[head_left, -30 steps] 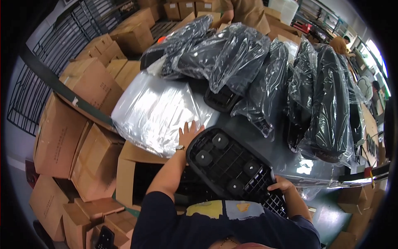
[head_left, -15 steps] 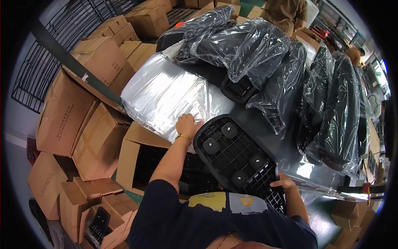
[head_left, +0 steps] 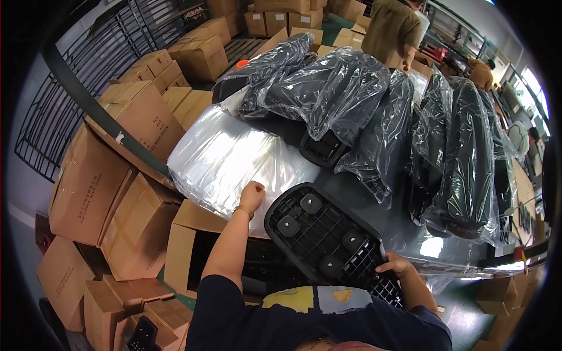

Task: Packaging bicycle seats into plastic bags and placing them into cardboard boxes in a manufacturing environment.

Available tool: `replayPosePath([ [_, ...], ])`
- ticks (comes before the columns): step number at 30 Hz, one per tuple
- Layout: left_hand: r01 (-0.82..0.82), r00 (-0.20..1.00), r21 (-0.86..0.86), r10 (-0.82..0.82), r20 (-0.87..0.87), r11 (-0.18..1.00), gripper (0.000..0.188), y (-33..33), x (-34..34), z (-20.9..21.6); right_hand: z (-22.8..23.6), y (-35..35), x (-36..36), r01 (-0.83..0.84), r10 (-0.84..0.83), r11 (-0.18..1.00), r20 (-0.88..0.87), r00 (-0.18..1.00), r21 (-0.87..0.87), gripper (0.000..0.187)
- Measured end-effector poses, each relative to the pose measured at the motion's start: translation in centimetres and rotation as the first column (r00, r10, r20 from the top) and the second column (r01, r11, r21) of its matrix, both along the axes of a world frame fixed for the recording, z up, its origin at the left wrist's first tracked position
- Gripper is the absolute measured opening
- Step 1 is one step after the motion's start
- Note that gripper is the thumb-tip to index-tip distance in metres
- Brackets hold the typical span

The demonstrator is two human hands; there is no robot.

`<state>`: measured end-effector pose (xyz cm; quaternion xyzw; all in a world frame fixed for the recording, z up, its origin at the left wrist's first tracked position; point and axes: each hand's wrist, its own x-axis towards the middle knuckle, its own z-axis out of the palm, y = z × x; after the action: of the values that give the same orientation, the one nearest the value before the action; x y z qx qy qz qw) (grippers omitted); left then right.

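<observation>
My left hand [head_left: 252,195] is over a stack of clear plastic bags [head_left: 213,155], its fingers curled in and seemingly pinching the top film; the fingertips are partly hidden. At the narrow end of a black seat [head_left: 322,234], my right hand [head_left: 396,264] is closed around the edge. The seat lies with its ribbed underside up, showing square pads with metal studs. Its wide rounded end points away from me, beside the bags, and its narrow end comes close to my shirt.
Several black seats in clear bags [head_left: 328,88] line the far and right sides of the table [head_left: 413,234]. An open carton [head_left: 178,257] with dark parts stands at the table's near left. More cartons [head_left: 93,181] fill the left. A person [head_left: 389,32] stands beyond the table.
The view has tipped up slightly, so the scene sits lower. My left hand's fingers have curled in from lying spread on the film. My right hand keeps its hold on the seat.
</observation>
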<state>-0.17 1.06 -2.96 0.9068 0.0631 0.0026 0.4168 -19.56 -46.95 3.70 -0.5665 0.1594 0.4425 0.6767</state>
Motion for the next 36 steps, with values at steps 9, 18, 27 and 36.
replayPosePath([
  [9, 0.198, 0.976, 0.189, -0.177, -0.125, 0.962, 0.021, -1.3, 1.2, 6.7, 1.3, 1.0, 0.5, -0.018, 0.018, 0.999, 0.000, 1.000, 0.039, 0.055],
  [18, -0.374, 0.927, -0.299, 0.346, -0.143, 0.878, 0.031, 6.1, 1.7, 9.7, 1.0, 1.0, 1.8, -0.064, 0.065, 0.998, 0.032, 0.997, -0.021, 0.050],
  [27, -0.201, 0.854, -0.868, 0.515, 0.071, 0.453, 0.012, 14.0, -4.3, 16.4, 4.9, 6.7, 10.7, -0.260, 0.263, 0.964, 0.280, 0.923, -0.048, 0.046],
  [36, -0.068, 0.789, -0.995, 0.614, -0.009, 0.072, 0.031, 15.5, -7.4, 15.9, 4.6, 11.7, 15.8, -0.336, 0.356, 0.935, 0.278, 0.892, -0.118, 0.042],
])
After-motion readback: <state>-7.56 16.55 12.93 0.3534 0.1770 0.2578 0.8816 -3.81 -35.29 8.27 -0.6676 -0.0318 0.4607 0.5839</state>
